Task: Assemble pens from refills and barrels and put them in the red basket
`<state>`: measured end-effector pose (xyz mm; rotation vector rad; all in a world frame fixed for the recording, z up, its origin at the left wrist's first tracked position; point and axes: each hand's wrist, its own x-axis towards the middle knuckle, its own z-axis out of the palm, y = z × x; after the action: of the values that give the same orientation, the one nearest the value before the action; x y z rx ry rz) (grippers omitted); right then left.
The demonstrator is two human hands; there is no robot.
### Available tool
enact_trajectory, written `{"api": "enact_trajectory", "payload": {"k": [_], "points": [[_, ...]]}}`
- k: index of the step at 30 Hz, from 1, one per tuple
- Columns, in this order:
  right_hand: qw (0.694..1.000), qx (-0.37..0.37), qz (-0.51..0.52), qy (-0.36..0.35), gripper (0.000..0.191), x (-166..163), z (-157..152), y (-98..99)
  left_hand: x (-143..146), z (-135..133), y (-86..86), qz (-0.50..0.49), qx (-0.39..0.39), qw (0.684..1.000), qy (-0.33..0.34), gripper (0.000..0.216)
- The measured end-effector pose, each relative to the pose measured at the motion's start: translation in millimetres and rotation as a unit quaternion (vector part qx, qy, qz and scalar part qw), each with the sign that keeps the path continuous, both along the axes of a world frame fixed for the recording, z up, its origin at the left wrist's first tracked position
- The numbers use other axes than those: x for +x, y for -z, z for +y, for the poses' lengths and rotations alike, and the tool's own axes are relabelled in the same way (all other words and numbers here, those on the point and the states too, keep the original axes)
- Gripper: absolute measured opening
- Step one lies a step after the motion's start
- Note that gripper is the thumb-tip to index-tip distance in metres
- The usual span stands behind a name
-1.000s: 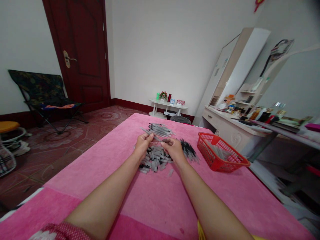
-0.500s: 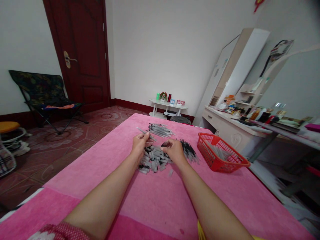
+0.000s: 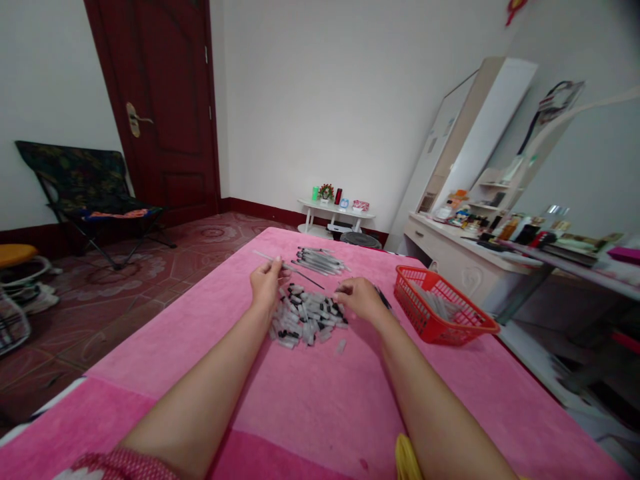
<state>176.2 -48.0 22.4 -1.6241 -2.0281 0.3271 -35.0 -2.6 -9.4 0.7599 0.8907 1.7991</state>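
Note:
My left hand (image 3: 266, 283) is closed on a slim pen barrel (image 3: 263, 255), pinched between thumb and fingers. From its right end a thin dark pen refill (image 3: 311, 279) points toward my other hand. Fingertips pressed together, my right hand (image 3: 359, 297) is at the right edge of a heap of clear and black pen caps (image 3: 305, 317); anything in its pinch is too small to make out. Beyond the heap lies a bundle of pens (image 3: 319, 261) with dark ends. Black refills (image 3: 383, 298) show beside my right hand, which mostly covers them.
A red plastic basket (image 3: 425, 327) holding clear tubes (image 3: 437, 305) stands on the right of the pink-covered table (image 3: 200, 340). One loose cap (image 3: 341, 347) lies in front of the heap. Yellow material (image 3: 407, 457) shows by my right forearm.
My left hand has moved left with the pen barrel, and a dark refill now shows out of its right end. My right hand has shifted slightly right, covering more of the black refills.

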Motion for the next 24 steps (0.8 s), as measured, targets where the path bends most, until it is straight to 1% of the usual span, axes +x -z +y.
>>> {"api": "enact_trajectory", "payload": {"k": [2, 3, 5, 7, 8, 9, 10, 11, 13, 14, 15, 16, 18, 20, 22, 24], "points": [[0.998, -0.027, -0.047, 0.022, 0.012, 22, -2, -11.8, -10, 5, 1.8, -0.034, -0.010, 0.998, -0.055, 0.038], [0.996, -0.036, -0.069, 0.046, 0.013, 32, -4, -17.3, -12, 7, 2.7, -0.043, -0.017, 0.996, -0.072, 0.038], [0.985, -0.044, -0.116, 0.123, 0.017, 49, -9, -26.6, -11, 7, 3.9, -0.043, -0.025, 0.996, -0.073, 0.040], [0.966, -0.034, -0.156, 0.204, 0.024, 58, -13, -32.3, -2, 2, 3.1, -0.014, -0.018, 0.999, -0.030, 0.041], [0.959, -0.024, -0.165, 0.230, 0.027, 59, -14, -33.7, 4, -1, 1.6, 0.007, -0.009, 1.000, 0.004, 0.042], [0.958, -0.015, -0.161, 0.237, 0.030, 58, -14, -34.2, 12, -6, -0.7, 0.034, 0.002, 0.999, 0.043, 0.042], [0.965, -0.006, -0.142, 0.223, 0.032, 54, -14, -34.0, 20, -11, -3.7, 0.059, 0.011, 0.995, 0.078, 0.041], [0.976, 0.001, -0.106, 0.188, 0.031, 49, -13, -33.2, 28, -17, -7.1, 0.083, 0.023, 0.990, 0.110, 0.040], [0.997, 0.013, 0.004, 0.076, 0.024, 33, -11, -31.0, 42, -29, -14.5, 0.131, 0.053, 0.976, 0.167, 0.036], [0.997, 0.017, 0.067, 0.017, 0.020, 25, -11, -29.9, 48, -35, -17.9, 0.146, 0.065, 0.969, 0.190, 0.034], [0.992, 0.016, 0.122, -0.031, 0.022, 16, -11, -28.9, 53, -40, -20.9, 0.158, 0.074, 0.962, 0.210, 0.033], [0.985, 0.010, 0.163, -0.063, 0.025, 9, -11, -28.1, 56, -44, -23.3, 0.166, 0.081, 0.957, 0.222, 0.032], [0.977, 0.007, 0.196, -0.082, 0.032, -2, -13, -26.9, 61, -50, -25.6, 0.171, 0.085, 0.953, 0.236, 0.031], [0.979, 0.018, 0.190, -0.070, 0.035, -7, -16, -26.0, 62, -50, -25.0, 0.163, 0.082, 0.953, 0.242, 0.030], [0.982, 0.029, 0.175, -0.062, 0.032, -6, -16, -26.1, 59, -48, -22.6, 0.149, 0.074, 0.955, 0.245, 0.033], [0.985, 0.035, 0.157, -0.062, 0.026, 0, -15, -28.4, 54, -42, -19.9, 0.136, 0.066, 0.959, 0.239, 0.037]]}}
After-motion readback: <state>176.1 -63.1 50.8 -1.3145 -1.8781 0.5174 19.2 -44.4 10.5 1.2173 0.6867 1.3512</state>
